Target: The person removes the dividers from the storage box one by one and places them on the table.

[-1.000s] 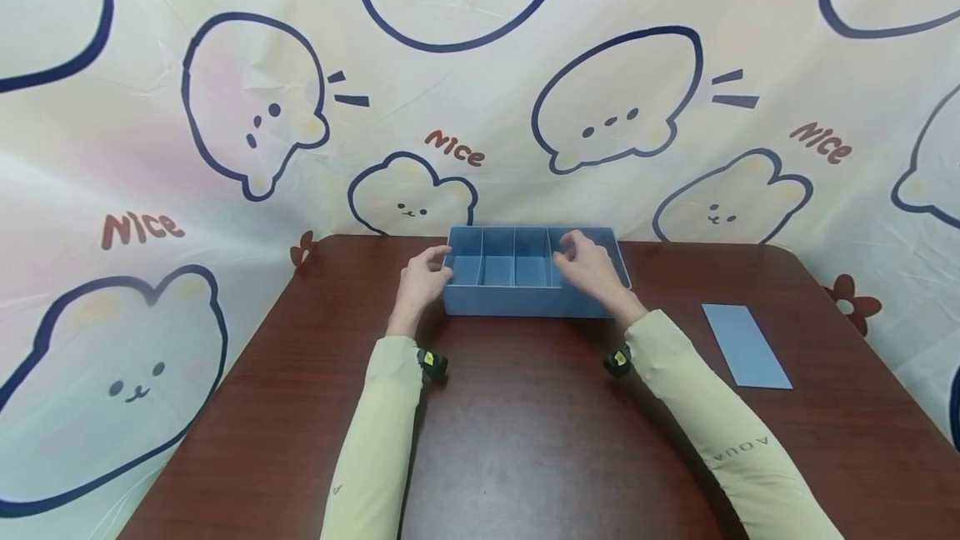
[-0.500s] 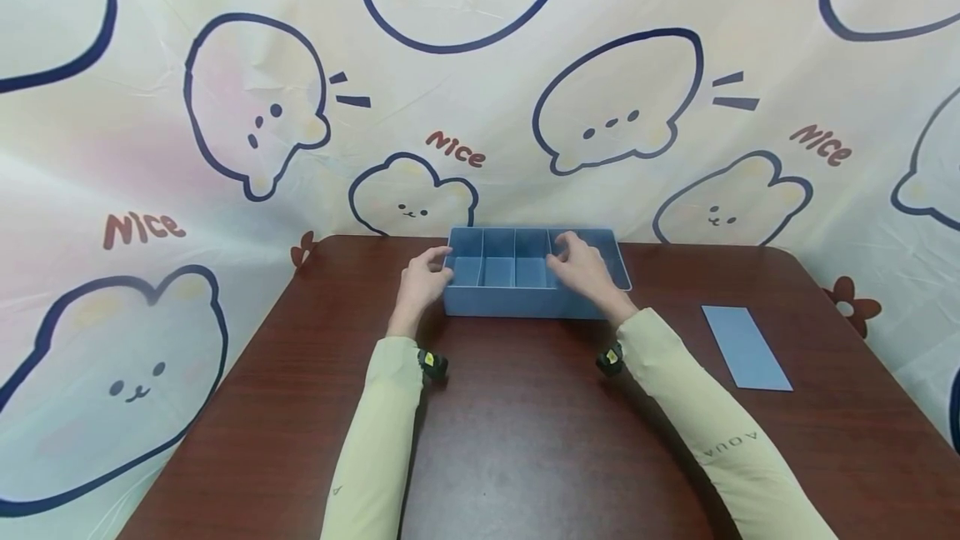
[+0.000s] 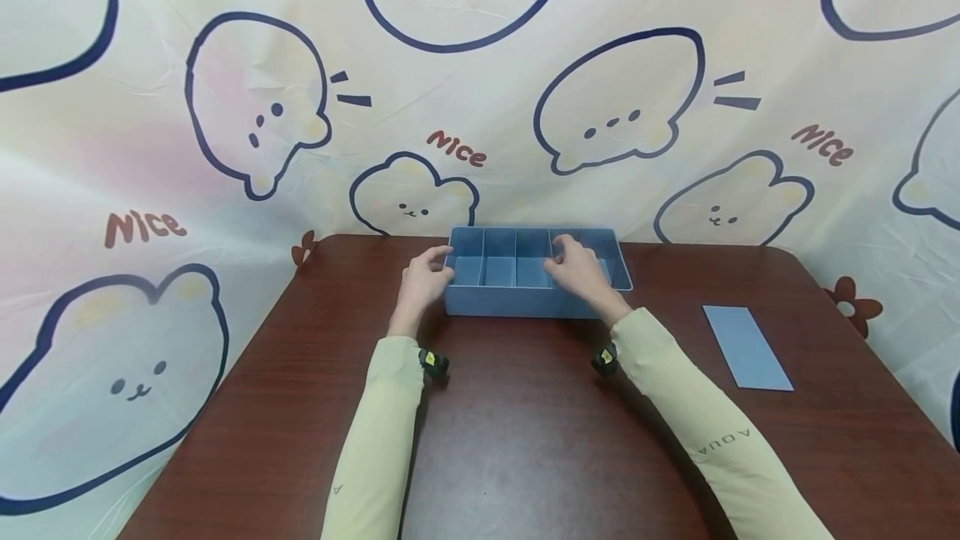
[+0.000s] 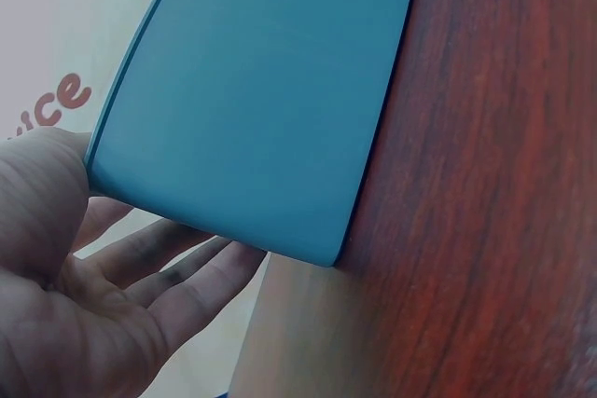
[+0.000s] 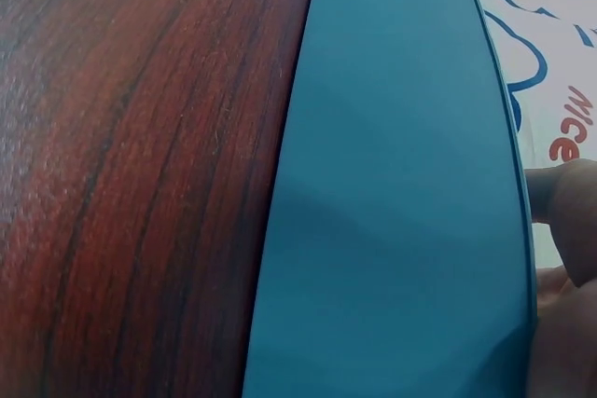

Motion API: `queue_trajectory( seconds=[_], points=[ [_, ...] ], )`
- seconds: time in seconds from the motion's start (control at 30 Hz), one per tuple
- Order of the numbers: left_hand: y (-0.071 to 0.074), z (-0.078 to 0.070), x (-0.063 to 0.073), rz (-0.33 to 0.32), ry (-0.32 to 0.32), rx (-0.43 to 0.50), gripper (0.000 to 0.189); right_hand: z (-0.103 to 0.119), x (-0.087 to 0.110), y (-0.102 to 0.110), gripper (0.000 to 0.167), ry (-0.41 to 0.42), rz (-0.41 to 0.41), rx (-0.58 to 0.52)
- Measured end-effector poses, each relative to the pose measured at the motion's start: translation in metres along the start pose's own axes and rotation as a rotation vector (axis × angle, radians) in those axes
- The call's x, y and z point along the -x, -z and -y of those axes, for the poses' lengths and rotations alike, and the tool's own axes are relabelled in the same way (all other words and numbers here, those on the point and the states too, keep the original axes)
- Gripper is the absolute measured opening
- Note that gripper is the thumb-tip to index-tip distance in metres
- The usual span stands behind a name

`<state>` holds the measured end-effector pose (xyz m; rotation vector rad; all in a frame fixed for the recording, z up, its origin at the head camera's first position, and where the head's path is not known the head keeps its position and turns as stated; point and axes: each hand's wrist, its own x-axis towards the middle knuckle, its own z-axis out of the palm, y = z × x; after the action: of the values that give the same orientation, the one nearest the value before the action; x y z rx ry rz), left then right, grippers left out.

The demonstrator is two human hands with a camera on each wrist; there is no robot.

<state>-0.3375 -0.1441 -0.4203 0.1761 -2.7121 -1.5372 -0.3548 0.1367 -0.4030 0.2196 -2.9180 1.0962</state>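
Note:
A blue open-topped box with upright dividers stands near the table's far edge. My left hand is at its left end. In the left wrist view, the left fingers extend along the end wall, with the thumb side by the upper rim. My right hand is over the box's right half, thumb and index finger apart beside the rightmost visible divider. In the right wrist view, the front wall partly hides the right fingers; nothing shows held between them.
A flat blue rectangular panel lies on the brown table to the right of the box. Close behind the table hangs a pale cloth printed with cartoon outlines. Each wrist carries a small black camera.
My right hand has shifted slightly left over the box, its thumb passing from the right of the divider to its left. My left hand, the box and the panel stay put.

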Motion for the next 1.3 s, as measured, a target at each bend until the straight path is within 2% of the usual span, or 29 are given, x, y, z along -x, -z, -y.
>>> queue_trajectory(
  seconds=[0.87,1.3],
  points=[
    [-0.0010,-0.0005,-0.0024,-0.002,-0.002,0.000,0.046,0.0024,-0.0010,-0.0003,0.057,-0.009,0.040,0.051],
    [-0.0014,-0.0004,0.0010,-0.007,0.010,0.006,0.046,0.0038,0.0001,-0.0020,0.055,-0.023,0.053,0.063]
  ],
)
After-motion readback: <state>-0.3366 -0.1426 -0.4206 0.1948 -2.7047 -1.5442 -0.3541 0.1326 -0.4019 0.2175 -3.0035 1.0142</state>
